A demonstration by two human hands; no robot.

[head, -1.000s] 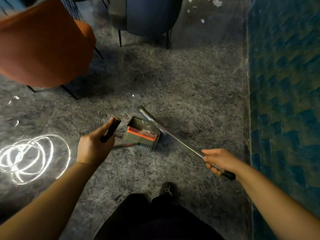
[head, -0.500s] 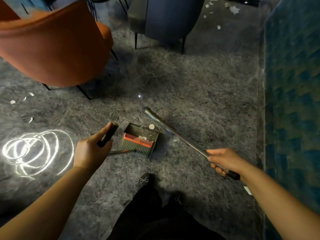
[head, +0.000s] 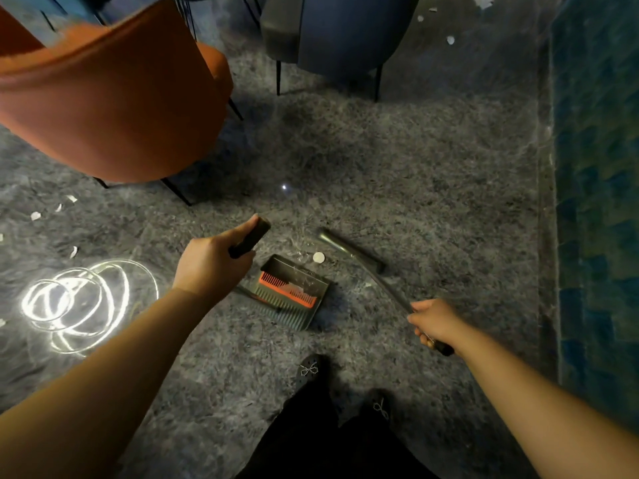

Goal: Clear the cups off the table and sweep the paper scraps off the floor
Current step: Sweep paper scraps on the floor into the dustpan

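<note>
Now we hold the dustpan handle (head: 249, 237) in our curled left hand (head: 211, 267), broom handle (head: 390, 288) gripped by our right hand (head: 437, 323); a round paper scrap (head: 318, 257) lies between dustpan (head: 290, 292) mouth and broom head (head: 349, 248) (just right).

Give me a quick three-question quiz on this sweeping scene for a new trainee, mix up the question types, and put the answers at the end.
1. True or false: the left hand grips the dark handle of the dustpan.
2. Multiple choice: the round white paper scrap lies
A. inside the pan, on the orange comb
B. on the floor just beyond the pan's mouth, beside the broom head
C. under the orange chair
3. Fill in: the right hand grips the ____ handle.

Key: 1 true; 2 B; 3 broom
</note>
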